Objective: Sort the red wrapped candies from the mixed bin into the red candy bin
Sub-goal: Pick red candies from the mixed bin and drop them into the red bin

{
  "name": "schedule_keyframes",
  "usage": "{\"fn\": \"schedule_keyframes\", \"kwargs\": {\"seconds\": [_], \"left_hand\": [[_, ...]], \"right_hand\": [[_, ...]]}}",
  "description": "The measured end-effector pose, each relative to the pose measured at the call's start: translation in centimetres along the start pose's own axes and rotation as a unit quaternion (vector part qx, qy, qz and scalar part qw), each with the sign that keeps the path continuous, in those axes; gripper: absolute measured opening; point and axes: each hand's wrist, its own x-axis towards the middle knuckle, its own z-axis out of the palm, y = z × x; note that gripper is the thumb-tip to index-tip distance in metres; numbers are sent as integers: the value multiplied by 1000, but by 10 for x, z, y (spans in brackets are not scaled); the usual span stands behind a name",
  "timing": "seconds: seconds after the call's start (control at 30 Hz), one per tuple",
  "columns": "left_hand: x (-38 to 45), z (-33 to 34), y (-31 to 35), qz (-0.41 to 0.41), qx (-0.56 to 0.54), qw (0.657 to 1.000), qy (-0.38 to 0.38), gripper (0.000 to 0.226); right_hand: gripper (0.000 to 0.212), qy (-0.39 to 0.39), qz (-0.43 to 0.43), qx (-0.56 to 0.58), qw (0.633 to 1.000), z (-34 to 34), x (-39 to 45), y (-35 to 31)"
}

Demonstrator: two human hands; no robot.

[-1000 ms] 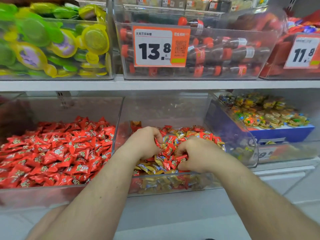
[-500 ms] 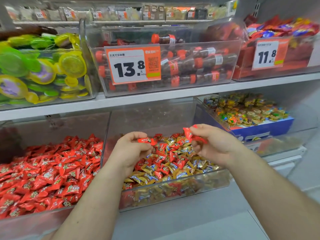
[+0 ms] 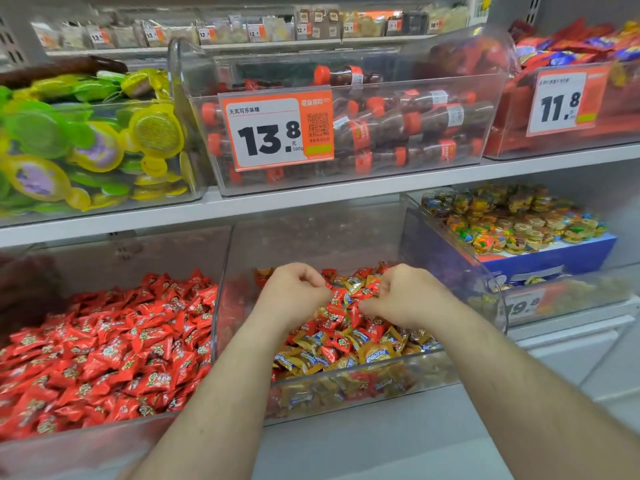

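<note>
Step in hand: picking red pieces out of the clear plastic mixed bin (image 3: 360, 393) at 6 o'clock on the lower white shelf (image 3: 346, 455). Done well, each hand should probably close on a single red wrapper by its twisted end, leave the gold ones behind, and lift clear of the bin wall before crossing to 9 o'clock.

Largest container: the clear plastic red candy bin (image 3: 86, 441), at 8 o'clock just beside the mixed bin, heaped only with red wrapped candies (image 3: 104, 348). The mixed bin holds further red wrapped pieces (image 3: 341, 297) among gold-and-blue wrapped candies (image 3: 374, 351); many red ones remain, so sorting appears far from finished.

On the upper shelf, a clear bin of small cola-bottle sweets (image 3: 408, 129) carries an orange price tag reading 13.8 (image 3: 275, 131).

The left hand (image 3: 294, 296) hovers over the pile with fingers curled; whether it holds anything cannot be told. The right hand (image 3: 398, 296) has its fingertips curled down among the wrappers, apparently pinching at a red piece.
</note>
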Motion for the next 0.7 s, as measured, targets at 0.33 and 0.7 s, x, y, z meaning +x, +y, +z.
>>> {"fn": "schedule_keyframes", "kwargs": {"seconds": [0.33, 0.7], "left_hand": [[17, 25, -8, 43, 404, 903, -139, 37], [1, -3, 4, -133, -447, 880, -89, 7]], "right_hand": [[22, -13, -24, -95, 995, 6, -5, 6], [6, -120, 99, 663, 732, -17, -13, 12]]}}
